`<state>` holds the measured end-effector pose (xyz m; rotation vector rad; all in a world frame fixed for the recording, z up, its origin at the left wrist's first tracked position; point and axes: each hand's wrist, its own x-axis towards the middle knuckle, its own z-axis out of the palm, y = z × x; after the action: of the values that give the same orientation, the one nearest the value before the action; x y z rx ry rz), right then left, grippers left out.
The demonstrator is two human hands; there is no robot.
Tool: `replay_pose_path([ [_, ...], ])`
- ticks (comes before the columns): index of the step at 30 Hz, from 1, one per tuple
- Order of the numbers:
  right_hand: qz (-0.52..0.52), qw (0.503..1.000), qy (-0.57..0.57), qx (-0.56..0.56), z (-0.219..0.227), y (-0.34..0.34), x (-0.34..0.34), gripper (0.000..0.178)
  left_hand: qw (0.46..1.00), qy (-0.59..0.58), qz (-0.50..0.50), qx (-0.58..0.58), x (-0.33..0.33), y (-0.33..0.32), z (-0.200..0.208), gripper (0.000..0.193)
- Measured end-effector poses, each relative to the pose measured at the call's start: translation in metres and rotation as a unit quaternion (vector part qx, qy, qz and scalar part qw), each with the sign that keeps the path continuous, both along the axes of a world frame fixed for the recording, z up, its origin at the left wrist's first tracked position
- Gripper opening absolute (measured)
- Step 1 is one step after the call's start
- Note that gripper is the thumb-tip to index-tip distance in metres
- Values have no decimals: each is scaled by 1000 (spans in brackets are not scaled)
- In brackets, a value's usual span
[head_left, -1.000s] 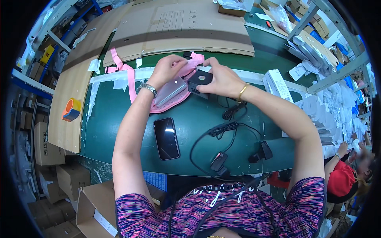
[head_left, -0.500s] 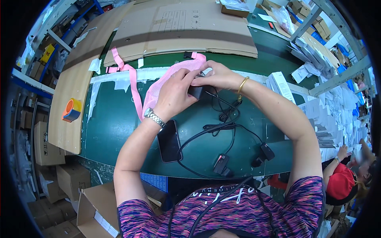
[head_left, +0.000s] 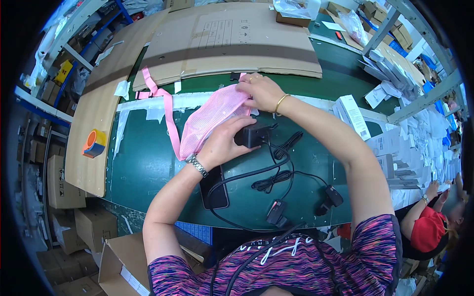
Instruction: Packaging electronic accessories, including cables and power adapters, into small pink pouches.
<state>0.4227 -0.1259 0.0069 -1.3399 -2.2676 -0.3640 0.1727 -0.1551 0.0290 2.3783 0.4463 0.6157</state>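
Observation:
My left hand [head_left: 222,142], with a metal watch at the wrist, is closed round a black box-shaped device [head_left: 253,136] with black cables running out of it. Just beyond, my right hand [head_left: 265,93] pinches the upper right edge of a pink mesh bag [head_left: 210,117]. The bag lies partly under and beside my left hand, and its pink strap [head_left: 168,111] trails off leftward. Coiled black cables [head_left: 270,181] lie on the green table, joined to two small black devices, one [head_left: 276,212] nearer the middle and one [head_left: 332,197] farther right.
A black phone [head_left: 216,191] lies below my left wrist. Flattened cardboard [head_left: 232,44] covers the far side of the table. A roll of orange tape [head_left: 94,143] sits on the wooden board at left. White boxes [head_left: 351,117] stand at right, where another person in red [head_left: 427,229] sits.
My hands have moved apart. My left hand has drawn the black device down toward me, while my right has let go of it and taken the bag's edge.

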Motion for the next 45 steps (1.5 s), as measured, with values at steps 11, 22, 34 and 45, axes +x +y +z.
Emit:
replay_pose_path([
  [11,23,953,142,-266,14,-18,11,22,988,-112,102,37,1,9,-12,65],
  [22,48,880,321,-347,21,-26,30,28,990,-87,108,3,9,11,-4,62],
  [34,12,961,3,-277,90,-78,-21,55,994,-41,100,-34,21,14,2,74],
  [45,-20,956,78,-283,93,-100,7,62,953,73,184,228,-23,-2,-16,55],
])
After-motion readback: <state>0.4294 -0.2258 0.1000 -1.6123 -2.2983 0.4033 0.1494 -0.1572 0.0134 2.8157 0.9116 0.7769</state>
